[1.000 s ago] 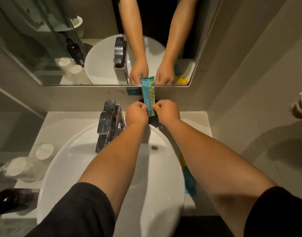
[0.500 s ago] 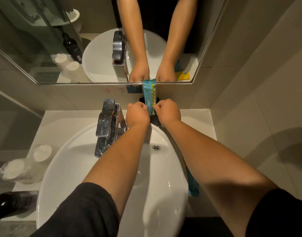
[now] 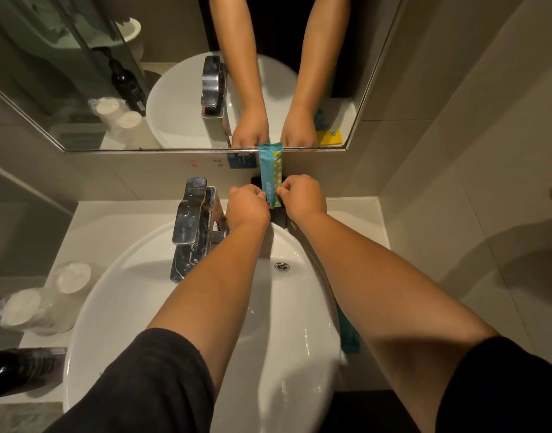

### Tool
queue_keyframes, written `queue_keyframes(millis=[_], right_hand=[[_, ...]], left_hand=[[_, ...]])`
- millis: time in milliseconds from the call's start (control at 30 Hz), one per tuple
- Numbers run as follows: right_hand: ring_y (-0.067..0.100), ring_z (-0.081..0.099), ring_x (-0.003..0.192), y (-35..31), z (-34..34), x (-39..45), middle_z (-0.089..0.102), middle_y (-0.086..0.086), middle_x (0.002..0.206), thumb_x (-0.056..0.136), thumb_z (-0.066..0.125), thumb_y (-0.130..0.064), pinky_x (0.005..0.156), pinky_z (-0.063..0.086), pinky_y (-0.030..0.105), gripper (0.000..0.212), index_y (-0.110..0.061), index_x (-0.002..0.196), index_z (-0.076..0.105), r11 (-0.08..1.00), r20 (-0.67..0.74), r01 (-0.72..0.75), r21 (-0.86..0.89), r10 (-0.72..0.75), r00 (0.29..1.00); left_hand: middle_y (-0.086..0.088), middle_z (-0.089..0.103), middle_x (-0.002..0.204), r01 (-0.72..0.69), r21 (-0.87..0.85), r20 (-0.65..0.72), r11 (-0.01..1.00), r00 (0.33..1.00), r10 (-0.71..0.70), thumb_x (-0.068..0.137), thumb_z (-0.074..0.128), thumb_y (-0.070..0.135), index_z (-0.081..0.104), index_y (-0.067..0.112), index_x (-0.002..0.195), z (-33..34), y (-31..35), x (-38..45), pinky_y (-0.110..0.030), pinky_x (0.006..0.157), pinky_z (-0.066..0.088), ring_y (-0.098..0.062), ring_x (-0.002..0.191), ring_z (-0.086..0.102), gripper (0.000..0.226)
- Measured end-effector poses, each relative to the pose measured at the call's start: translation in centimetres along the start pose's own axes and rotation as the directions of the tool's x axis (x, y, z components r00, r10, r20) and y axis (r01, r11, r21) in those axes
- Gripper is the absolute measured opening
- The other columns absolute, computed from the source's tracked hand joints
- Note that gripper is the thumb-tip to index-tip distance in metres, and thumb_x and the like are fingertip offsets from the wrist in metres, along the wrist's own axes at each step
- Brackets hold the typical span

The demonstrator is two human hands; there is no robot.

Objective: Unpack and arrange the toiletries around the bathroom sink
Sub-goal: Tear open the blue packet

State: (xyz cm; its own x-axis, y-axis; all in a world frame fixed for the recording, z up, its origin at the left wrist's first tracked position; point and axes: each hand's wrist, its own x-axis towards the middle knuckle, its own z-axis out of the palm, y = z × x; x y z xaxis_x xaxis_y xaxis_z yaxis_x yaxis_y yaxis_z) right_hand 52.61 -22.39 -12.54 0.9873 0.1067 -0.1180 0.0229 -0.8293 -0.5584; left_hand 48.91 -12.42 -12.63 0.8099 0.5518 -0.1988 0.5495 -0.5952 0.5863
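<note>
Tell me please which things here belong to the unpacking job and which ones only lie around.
Job: teal packet, pinched by left hand and right hand; black holder; second teal packet.
Lying about: faucet, wrapped cups, dark bottle, sink.

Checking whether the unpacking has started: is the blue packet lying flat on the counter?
No, the blue packet stands upright against the wall behind the sink, pinched between the left hand and right hand.

Behind the white sink (image 3: 162, 295), the left hand (image 3: 248, 210) and right hand (image 3: 303, 198) pinch an upright teal packet (image 3: 270, 165) beside the chrome faucet (image 3: 192, 220).
</note>
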Motion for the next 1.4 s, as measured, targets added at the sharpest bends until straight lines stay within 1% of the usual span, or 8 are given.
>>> queue_keyframes(millis=[400,533,700,900,1067,1167,1267,1400], right_hand=[[0.027,0.062,0.084,-0.2,-2.9,-1.1,0.068,0.009,0.091,0.091,0.061,-0.03,0.066,0.046,0.03,0.019,-0.013,0.091,0.069,1.0,0.006,-0.006,0.004,0.006,1.0],[0.029,0.061,0.085,0.1,-4.3,-2.0,0.065,0.009,0.093,0.091,0.058,-0.03,0.066,0.044,0.031,0.02,-0.013,0.09,0.069,0.994,-0.001,0.058,-0.092,-0.058,0.998],[0.036,0.056,0.096,1.9,-6.5,-3.7,0.058,0.015,0.105,0.091,0.052,-0.028,0.071,0.041,0.035,0.026,-0.008,0.101,0.066,0.89,0.042,0.256,-0.377,-0.26,0.965],[0.031,0.056,0.096,5.3,-8.8,-7.2,0.06,0.01,0.101,0.094,0.046,-0.033,0.077,0.045,0.035,0.03,-0.011,0.102,0.065,0.788,0.071,0.311,-0.531,-0.324,0.943],[0.03,0.055,0.1,9.7,-7.6,-12.8,0.059,0.01,0.105,0.094,0.044,-0.035,0.08,0.044,0.035,0.032,-0.013,0.106,0.065,0.785,0.051,0.19,-0.589,-0.199,0.979],[0.025,0.055,0.101,12.4,-6.2,-16.2,0.056,0.006,0.108,0.092,0.048,-0.032,0.079,0.046,0.034,0.026,-0.017,0.107,0.063,0.805,0.066,0.047,-0.591,-0.009,0.998],[0.026,0.057,0.102,14.4,-4.9,-19.5,0.056,0.006,0.11,0.094,0.045,-0.035,0.078,0.046,0.035,0.028,-0.017,0.109,0.06,0.856,0.033,-0.161,-0.492,0.203,0.979],[0.024,0.061,0.094,15.1,-2.4,-22.5,0.062,0.007,0.106,0.095,0.04,-0.044,0.072,0.046,0.033,0.032,-0.017,0.102,0.056,0.856,0.014,-0.341,-0.389,0.376,0.926]], left_hand=[[-0.012,0.05,0.119,-0.019,-0.022,-0.005,1.0,1.0,0.019,0.096,0.051,0.026,0.061,0.011,0.11,-1.1,0.5,-1.5,-0.032,0.072,0.037,-0.024,0.086,0.053,0.023],[-0.013,0.049,0.118,-0.135,0.065,0.002,0.989,0.991,0.135,0.096,0.05,0.027,0.057,0.01,0.114,-2.1,0.7,-2.7,-0.037,0.077,0.041,-0.031,0.097,0.056,0.026],[-0.012,0.052,0.114,-0.465,0.416,0.038,0.781,0.867,0.496,0.095,0.049,0.028,0.054,0.01,0.115,-3.3,0.8,-4.2,-0.041,0.084,0.041,-0.031,0.104,0.049,0.027],[-0.01,0.056,0.109,-0.63,0.498,0.182,0.597,0.748,0.638,0.094,0.046,0.033,0.055,0.012,0.113,-3.3,0.0,-6.9,-0.039,0.077,0.042,-0.029,0.097,0.052,0.029],[-0.009,0.058,0.109,-0.78,0.424,0.294,0.46,0.599,0.745,0.092,0.042,0.03,0.058,0.011,0.106,-1.2,-3.6,-9.0,-0.039,0.081,0.041,-0.029,0.1,0.051,0.029],[-0.016,0.053,0.127,-0.854,0.397,0.358,0.337,0.482,0.8,0.091,0.045,0.032,0.054,0.006,0.12,0.0,-5.2,-8.8,-0.042,0.097,0.037,-0.035,0.12,0.045,0.039],[-0.018,0.035,0.148,-0.871,0.39,0.436,0.299,0.46,0.773,0.095,0.041,0.037,0.039,0.004,0.138,0.8,-6.5,-7.9,-0.047,0.11,0.026,-0.036,0.139,0.028,0.054],[-0.015,0.022,0.156,-0.885,0.356,0.471,0.301,0.448,0.76,0.097,0.035,0.041,0.026,0.007,0.146,1.6,-8.1,-6.4,-0.048,0.115,0.019,-0.034,0.144,0.015,0.06]])
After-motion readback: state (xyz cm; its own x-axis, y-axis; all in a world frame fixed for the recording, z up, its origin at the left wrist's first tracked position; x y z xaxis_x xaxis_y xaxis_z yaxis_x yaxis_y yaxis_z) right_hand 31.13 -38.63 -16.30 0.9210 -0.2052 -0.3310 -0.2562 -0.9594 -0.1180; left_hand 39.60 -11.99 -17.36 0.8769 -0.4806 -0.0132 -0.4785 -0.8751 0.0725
